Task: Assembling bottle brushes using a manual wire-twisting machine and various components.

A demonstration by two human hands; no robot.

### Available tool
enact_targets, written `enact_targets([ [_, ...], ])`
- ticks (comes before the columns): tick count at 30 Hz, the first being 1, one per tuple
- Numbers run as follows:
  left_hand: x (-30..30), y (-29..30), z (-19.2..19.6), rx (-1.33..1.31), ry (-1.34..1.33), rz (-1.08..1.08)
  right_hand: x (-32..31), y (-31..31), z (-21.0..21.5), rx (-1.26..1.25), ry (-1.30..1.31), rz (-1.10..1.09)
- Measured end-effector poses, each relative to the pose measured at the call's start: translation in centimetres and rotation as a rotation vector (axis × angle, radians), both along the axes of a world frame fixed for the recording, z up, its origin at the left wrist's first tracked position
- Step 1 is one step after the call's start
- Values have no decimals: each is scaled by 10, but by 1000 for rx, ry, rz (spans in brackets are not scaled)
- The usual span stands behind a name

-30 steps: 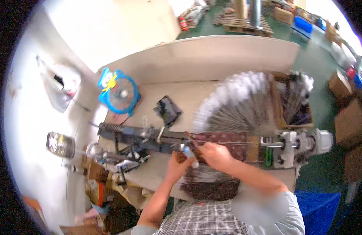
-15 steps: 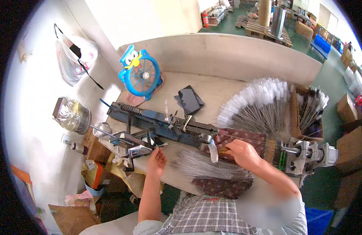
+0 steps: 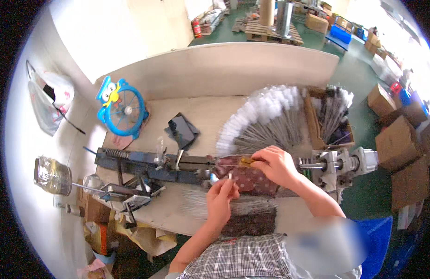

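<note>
My right hand [image 3: 276,166] grips a small yellow tool [image 3: 246,161] at the line of a thin wire [image 3: 224,164] running along the bench. Its exact kind is hard to make out. Just left of it and nearer to me, my left hand [image 3: 220,201] is closed in a pinch around a small white piece [image 3: 230,176]. Below both hands lies a dark red dotted cloth [image 3: 256,181], with a bundle of thin metal wires [image 3: 196,201] beside it. A long blue-black metal fixture [image 3: 145,169] reaches leftward. On the right sits a metal spindle unit [image 3: 335,165].
White-tipped wire brushes [image 3: 266,116] fan out behind my hands, next to a cardboard box [image 3: 315,118] of more brushes. A blue duck-shaped fan [image 3: 124,109] and a dark flat object [image 3: 182,130] stand farther back. A low board [image 3: 215,69] borders the bench's far side.
My left hand has come from the fixture's crank area on the left to beside my right hand. The right hand has raised the yellow tool to the wire. The whole view has turned right.
</note>
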State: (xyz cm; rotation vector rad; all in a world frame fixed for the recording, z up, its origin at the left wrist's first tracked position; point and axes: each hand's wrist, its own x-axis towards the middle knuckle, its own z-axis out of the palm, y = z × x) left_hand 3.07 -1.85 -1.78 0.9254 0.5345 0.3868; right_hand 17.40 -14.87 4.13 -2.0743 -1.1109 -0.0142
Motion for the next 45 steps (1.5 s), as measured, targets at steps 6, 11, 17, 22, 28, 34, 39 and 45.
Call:
enact_targets([
  [6,34,-17,-16,42,-54,-92,3,-21,-2,15,335,36],
  [11,38,-20,-17,107,-71,-86,5,-28,-8,112,252,181],
  [17,27,-7,1,82,49,169,4,-1,1,95,-322,79],
  [22,28,2,2,-159,11,113,0,51,-23,-59,-293,69],
  [28,20,6,0,-23,45,13,-3,45,-12,-66,-10,117],
  [34,26,6,12,-150,31,-37,-13,45,-9,-71,39,31],
  [39,28,5,-2,-325,-105,161,-39,54,-12,-46,-246,-31],
  [45,31,-4,2,-328,-113,152,-31,41,-17,118,-377,-12],
])
